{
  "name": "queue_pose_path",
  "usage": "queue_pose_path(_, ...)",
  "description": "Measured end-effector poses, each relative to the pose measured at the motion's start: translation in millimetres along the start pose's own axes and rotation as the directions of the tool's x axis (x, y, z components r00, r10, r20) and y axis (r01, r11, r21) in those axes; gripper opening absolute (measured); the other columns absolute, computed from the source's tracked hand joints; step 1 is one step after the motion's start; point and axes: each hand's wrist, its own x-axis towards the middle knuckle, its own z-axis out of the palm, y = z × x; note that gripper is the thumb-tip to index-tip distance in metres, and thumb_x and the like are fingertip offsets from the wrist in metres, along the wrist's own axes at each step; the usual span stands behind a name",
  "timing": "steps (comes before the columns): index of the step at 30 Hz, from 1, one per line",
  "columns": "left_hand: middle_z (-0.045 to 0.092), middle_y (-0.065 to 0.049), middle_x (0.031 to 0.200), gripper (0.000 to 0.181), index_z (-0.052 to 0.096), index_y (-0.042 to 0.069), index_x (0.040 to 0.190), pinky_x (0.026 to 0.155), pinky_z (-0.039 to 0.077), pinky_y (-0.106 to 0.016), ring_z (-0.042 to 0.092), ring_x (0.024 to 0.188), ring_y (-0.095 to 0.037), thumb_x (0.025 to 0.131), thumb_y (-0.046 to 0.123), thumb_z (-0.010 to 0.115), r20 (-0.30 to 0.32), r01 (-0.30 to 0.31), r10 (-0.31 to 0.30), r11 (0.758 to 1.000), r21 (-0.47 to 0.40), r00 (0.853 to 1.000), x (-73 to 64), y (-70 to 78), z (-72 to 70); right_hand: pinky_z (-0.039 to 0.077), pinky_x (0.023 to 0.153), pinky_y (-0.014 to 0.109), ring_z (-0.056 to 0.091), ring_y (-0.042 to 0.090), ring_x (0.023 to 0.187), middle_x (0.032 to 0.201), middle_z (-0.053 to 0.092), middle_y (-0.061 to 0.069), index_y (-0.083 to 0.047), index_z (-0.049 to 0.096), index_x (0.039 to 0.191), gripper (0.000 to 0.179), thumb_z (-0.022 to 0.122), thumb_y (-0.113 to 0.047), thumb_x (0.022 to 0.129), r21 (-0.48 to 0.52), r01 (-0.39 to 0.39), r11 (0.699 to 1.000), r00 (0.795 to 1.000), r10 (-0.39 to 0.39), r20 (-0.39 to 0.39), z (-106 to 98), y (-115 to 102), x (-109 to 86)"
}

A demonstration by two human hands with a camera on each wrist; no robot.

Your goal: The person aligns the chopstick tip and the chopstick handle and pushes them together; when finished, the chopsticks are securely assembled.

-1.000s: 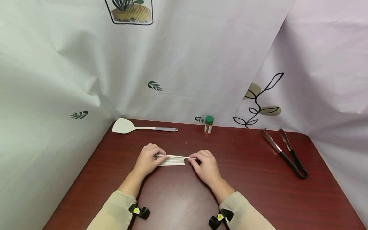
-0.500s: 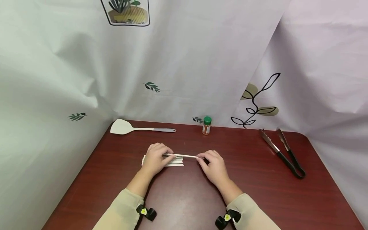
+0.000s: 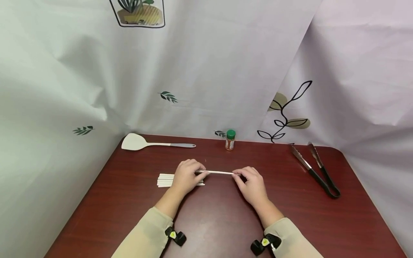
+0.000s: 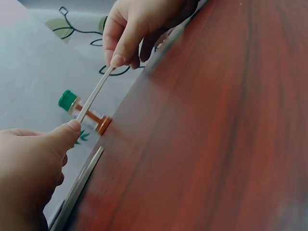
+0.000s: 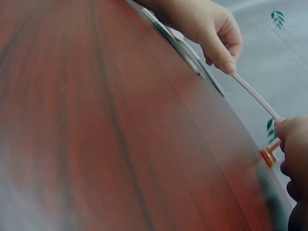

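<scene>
One thin white stick [image 3: 221, 172] spans the gap between the two hands, held nearly level. My left hand [image 3: 187, 176] pinches its left end between thumb and fingers, while my right hand [image 3: 251, 184] pinches the right end. In the left wrist view the same stick [image 4: 95, 96] runs from one thumb to the other, raised above the tabletop. Beneath and behind the left hand lies a flat row of several similar white sticks [image 3: 164, 180], its middle hidden by that hand.
A white spatula [image 3: 134, 142] with a grey handle lies along the back left edge of the dark red table [image 3: 209, 222]. A green-capped spice jar [image 3: 230, 140] stands at the back. Open black-handled metal tongs [image 3: 317, 172] lie at the right. Printed cloth hangs behind.
Both hands have moved to the right with the pinched stick, drawing it away from over the row. More of the row's left part now shows. The head view has shifted slightly.
</scene>
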Motion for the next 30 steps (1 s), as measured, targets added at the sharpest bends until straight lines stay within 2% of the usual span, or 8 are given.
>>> queue_pose_path(6, 0.068, 0.007, 0.081, 0.02, 0.077, 0.02, 0.083, 0.078, 0.054, -0.044, 0.064, 0.076, -0.017, 0.083, 0.032, 0.093, 0.013, -0.003, 0.003, 1.0, 0.008, 1.0, 5.7, 10.2, 9.8, 0.049, 0.076, 0.024, 0.066, 0.019, 0.084, 0.088, 0.073, -0.005, -0.012, 0.082, 0.095, 0.015, 0.091, -0.006, 0.085, -0.019, -0.013, 1.0, 1.0, 0.013, 0.001, -10, 11, -3.2)
queue_pose_path(11, 0.069, 0.006, 0.082, 0.021, 0.078, 0.019, 0.085, 0.078, 0.055, -0.043, 0.064, 0.077, -0.018, 0.084, 0.034, 0.092, 0.019, -0.029, 0.029, 1.0, -0.008, 0.999, 13.9, 18.6, 21.0, 0.049, 0.076, 0.026, 0.066, 0.019, 0.083, 0.089, 0.073, -0.004, -0.01, 0.082, 0.095, 0.017, 0.091, -0.002, 0.083, -0.033, -0.007, 0.999, 0.999, 0.006, -0.033, -21, 21, -4.4)
queue_pose_path(19, 0.069, 0.006, 0.084, 0.019, 0.078, 0.019, 0.087, 0.08, 0.054, -0.041, 0.065, 0.079, -0.017, 0.086, 0.033, 0.091, 0.047, -0.009, 0.01, 1.0, -0.008, 0.999, 26.6, 36.4, 37.2, 0.049, 0.075, 0.027, 0.066, 0.02, 0.083, 0.088, 0.074, -0.002, -0.01, 0.082, 0.095, 0.018, 0.09, 0.0, 0.082, -0.059, -0.002, 0.998, 0.999, -0.001, -0.046, -42, 33, -5.0)
queue_pose_path(25, 0.068, 0.005, 0.09, 0.016, 0.079, 0.018, 0.093, 0.084, 0.055, -0.041, 0.067, 0.086, -0.019, 0.091, 0.032, 0.086, 0.083, -0.005, 0.008, 1.0, -0.031, 0.997, 35.0, 53.3, 51.4, 0.048, 0.075, 0.028, 0.065, 0.019, 0.084, 0.09, 0.075, -0.001, -0.008, 0.082, 0.096, 0.018, 0.09, 0.0, 0.082, -0.086, -0.003, 0.996, 0.998, -0.002, -0.058, -56, 46, -7.3)
queue_pose_path(30, 0.063, 0.003, 0.091, 0.012, 0.081, 0.017, 0.098, 0.083, 0.055, -0.037, 0.065, 0.085, -0.017, 0.097, 0.029, 0.081, 0.121, -0.032, 0.041, 0.997, -0.075, 0.992, 40.9, 64.9, 64.1, 0.047, 0.078, 0.028, 0.064, 0.02, 0.087, 0.092, 0.075, 0.0, -0.009, 0.082, 0.098, 0.017, 0.089, -0.001, 0.084, -0.082, -0.038, 0.996, 0.998, 0.033, -0.057, -69, 57, -12.1)
